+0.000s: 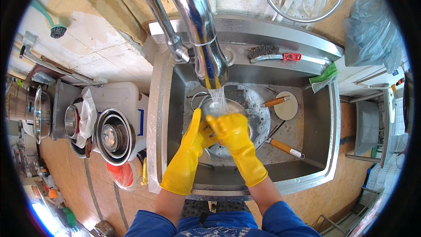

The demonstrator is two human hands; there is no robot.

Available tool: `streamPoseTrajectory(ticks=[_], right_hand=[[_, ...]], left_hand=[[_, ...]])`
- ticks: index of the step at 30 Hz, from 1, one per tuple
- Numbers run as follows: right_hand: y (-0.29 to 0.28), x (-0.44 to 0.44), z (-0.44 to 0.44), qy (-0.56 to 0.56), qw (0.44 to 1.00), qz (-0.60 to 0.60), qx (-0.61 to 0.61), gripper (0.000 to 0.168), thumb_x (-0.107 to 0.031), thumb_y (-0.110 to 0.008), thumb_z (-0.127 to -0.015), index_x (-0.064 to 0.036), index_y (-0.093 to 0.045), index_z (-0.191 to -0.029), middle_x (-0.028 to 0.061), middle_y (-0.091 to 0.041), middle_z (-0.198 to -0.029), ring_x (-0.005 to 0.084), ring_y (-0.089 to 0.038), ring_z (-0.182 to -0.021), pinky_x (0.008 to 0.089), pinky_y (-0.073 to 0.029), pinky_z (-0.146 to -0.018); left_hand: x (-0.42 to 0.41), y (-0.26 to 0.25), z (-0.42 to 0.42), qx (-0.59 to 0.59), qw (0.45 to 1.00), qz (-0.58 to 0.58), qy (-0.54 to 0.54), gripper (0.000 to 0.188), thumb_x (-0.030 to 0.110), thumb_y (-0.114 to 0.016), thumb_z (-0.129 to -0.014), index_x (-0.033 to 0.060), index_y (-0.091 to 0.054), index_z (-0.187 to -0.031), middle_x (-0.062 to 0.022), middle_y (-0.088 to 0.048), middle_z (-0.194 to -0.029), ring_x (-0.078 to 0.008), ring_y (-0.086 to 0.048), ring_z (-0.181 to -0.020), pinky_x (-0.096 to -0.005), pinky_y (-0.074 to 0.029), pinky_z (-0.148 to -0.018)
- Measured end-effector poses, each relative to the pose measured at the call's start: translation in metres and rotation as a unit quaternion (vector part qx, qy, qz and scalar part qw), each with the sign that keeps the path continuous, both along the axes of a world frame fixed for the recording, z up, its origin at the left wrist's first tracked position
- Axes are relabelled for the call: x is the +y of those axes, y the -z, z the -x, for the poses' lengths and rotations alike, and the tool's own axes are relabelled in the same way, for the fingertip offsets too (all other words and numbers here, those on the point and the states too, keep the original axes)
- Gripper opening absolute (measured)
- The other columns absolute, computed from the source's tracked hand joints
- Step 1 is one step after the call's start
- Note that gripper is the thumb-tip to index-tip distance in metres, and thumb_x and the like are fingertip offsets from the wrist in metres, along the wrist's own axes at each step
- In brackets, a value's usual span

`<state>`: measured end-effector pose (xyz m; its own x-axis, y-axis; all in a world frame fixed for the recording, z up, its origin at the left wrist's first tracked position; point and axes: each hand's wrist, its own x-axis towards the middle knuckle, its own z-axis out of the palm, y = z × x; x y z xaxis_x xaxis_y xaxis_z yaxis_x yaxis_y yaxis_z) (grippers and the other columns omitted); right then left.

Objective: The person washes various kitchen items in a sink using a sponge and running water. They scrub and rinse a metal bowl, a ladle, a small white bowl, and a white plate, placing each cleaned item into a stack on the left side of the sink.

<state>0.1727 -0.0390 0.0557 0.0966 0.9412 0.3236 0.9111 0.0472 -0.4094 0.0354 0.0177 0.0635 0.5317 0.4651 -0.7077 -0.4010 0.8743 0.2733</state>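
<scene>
Both of my hands wear long yellow rubber gloves over a stainless steel sink [315, 122]. Water runs from a chrome faucet [213, 46] onto a shiny round bowl or lid [236, 105] in front of my fingers. My left hand [197, 135] has its thumb up at the left edge of this round piece and seems to hold it. Close against it, my right hand [232, 131] is slightly blurred with its fingers curled. Whether it grips anything is hidden. Below them lies a large round vessel of soapy water [263, 115], foam along its rim.
Wooden-handled utensils [284, 148] and a pale round disc [286, 107] lie in the sink's right part. On the back ledge rests a wire brush [276, 54]; a green cloth [324, 77] hangs at the right corner. Nested metal bowls [128, 131] stand on a white box [115, 95] at left.
</scene>
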Motion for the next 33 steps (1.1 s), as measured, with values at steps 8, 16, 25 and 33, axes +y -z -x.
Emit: streamPoseTrajectory(ticks=[8,16,25,33], right_hand=[[-0.017,-0.044,0.0,0.136,0.957,-0.054,0.25,0.036,-0.02,-0.063,-0.087,-0.003,-0.057,-0.118,0.0163,-0.06,-0.113,0.0319,-0.059,-0.103,0.0392,-0.04,-0.099],[0.01,-0.034,-0.001,0.234,0.549,0.12,0.794,0.059,-0.031,-0.063,-0.089,-0.011,-0.039,-0.139,0.011,-0.052,-0.127,0.0226,-0.058,-0.106,0.0341,-0.054,-0.069],[0.053,-0.04,-0.053,0.281,0.6,0.019,0.748,0.052,-0.03,-0.065,-0.088,-0.017,-0.045,-0.134,0.0121,-0.056,-0.12,0.0253,-0.062,-0.093,0.0345,-0.054,-0.057],[0.061,-0.035,-0.022,0.293,0.551,0.114,0.773,0.054,-0.038,-0.065,-0.087,-0.015,-0.046,-0.132,0.0127,-0.055,-0.122,0.0264,-0.06,-0.099,0.0396,-0.056,-0.064]], left_hand=[[0.001,0.015,0.003,0.155,0.964,-0.195,-0.088,0.06,-0.001,-0.055,-0.081,0.0098,-0.041,-0.139,-0.0131,-0.05,-0.132,-0.0286,-0.056,-0.113,-0.0384,-0.052,-0.087],[-0.012,0.037,0.001,0.117,0.976,-0.172,-0.06,0.055,0.023,-0.063,-0.089,0.0112,-0.043,-0.139,-0.0085,-0.049,-0.134,-0.0176,-0.044,-0.125,-0.0307,-0.034,-0.103],[-0.003,0.015,0.034,0.037,0.969,-0.227,-0.092,0.053,0.036,-0.05,-0.096,0.0142,-0.036,-0.143,-0.0154,-0.038,-0.143,-0.0289,-0.035,-0.133,-0.0455,-0.026,-0.108],[-0.009,0.014,0.037,0.065,0.967,-0.228,-0.09,0.052,0.033,-0.05,-0.096,0.011,-0.037,-0.142,-0.0155,-0.04,-0.143,-0.029,-0.039,-0.131,-0.0419,-0.029,-0.108]])
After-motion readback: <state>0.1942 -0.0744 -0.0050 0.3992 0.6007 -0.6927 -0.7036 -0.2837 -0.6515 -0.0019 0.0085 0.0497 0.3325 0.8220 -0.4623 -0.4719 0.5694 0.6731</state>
